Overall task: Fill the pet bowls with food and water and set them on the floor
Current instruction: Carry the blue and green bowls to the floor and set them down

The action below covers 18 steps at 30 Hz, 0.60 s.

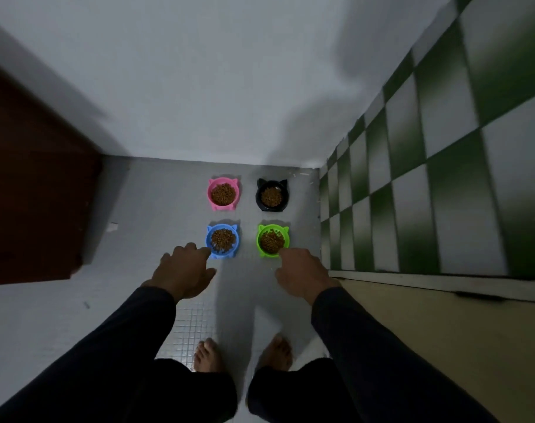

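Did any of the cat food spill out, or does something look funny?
No spill shows. All four bowls, pink, black, blue and green, sit upright on the floor holding kibble. One oddity: none visibly holds water.

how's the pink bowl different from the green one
The pink bowl sits in the far row on the left; the green bowl sits in the near row on the right. The pink bowl has no hand near it, while the right hand reaches to the green bowl's near rim. Whether it touches is unclear. Both are cat-eared bowls on the floor, holding brown kibble.
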Tool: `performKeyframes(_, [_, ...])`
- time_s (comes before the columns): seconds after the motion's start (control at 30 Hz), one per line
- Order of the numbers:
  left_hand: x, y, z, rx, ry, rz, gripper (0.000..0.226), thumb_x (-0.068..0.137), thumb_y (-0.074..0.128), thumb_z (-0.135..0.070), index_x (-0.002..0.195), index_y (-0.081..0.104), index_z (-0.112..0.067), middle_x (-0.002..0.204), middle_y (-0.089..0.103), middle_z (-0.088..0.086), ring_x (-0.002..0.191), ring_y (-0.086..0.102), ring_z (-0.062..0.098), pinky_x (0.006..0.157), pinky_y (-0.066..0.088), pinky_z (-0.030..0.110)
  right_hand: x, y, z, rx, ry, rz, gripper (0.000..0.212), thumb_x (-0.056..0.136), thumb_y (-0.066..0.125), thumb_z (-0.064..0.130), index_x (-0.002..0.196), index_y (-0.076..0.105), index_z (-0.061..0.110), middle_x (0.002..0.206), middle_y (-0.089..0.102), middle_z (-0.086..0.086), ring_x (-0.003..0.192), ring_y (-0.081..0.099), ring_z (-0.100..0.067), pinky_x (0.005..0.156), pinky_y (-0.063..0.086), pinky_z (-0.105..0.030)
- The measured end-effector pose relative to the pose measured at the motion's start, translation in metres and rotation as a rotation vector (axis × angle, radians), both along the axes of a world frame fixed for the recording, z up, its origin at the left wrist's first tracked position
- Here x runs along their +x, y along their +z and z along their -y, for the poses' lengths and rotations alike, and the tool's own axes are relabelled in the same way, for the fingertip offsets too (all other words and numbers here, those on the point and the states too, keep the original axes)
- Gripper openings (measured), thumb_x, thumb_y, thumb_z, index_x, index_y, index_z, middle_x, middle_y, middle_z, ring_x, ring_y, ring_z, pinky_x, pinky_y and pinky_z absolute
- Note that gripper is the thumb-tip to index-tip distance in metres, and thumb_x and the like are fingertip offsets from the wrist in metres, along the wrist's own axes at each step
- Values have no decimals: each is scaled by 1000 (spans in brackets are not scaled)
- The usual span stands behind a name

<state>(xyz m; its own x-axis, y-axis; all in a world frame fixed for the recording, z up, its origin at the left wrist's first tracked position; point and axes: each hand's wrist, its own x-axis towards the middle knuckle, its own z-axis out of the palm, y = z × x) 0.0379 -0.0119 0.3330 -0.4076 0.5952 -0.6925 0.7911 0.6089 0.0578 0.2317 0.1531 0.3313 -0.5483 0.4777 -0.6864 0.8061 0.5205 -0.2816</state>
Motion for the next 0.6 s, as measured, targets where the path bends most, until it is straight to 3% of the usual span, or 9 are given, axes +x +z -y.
performKeyframes(0.17, [3, 112, 0, 45, -25, -20, 57, 102, 50, -54, 151, 44, -26, 139, 56, 9, 124, 55, 29, 104, 46, 45, 1, 122, 1, 37, -1, -58, 28, 94, 54, 23, 120, 59, 14, 124, 61, -12, 113, 58, -33, 97, 47, -39])
performKeyframes(0.47, [14, 276, -16, 199, 47, -18, 49, 101, 59, -47, 142, 55, -21, 132, 59, 9, 113, 60, 24, 92, 49, 34, 14, 297, -6, 166, -22, -135, 21, 95, 53, 22, 112, 59, 11, 118, 63, -13, 105, 60, -31, 84, 48, -35])
performKeyframes(0.6, [17, 329, -26, 266, 48, -25, 48, 101, 58, -45, 142, 55, -22, 130, 58, 10, 115, 59, 26, 90, 45, 32, 22, 351, -12, 208, -18, -187, 31, 96, 54, 22, 123, 59, 11, 124, 63, -13, 110, 60, -30, 87, 50, -34])
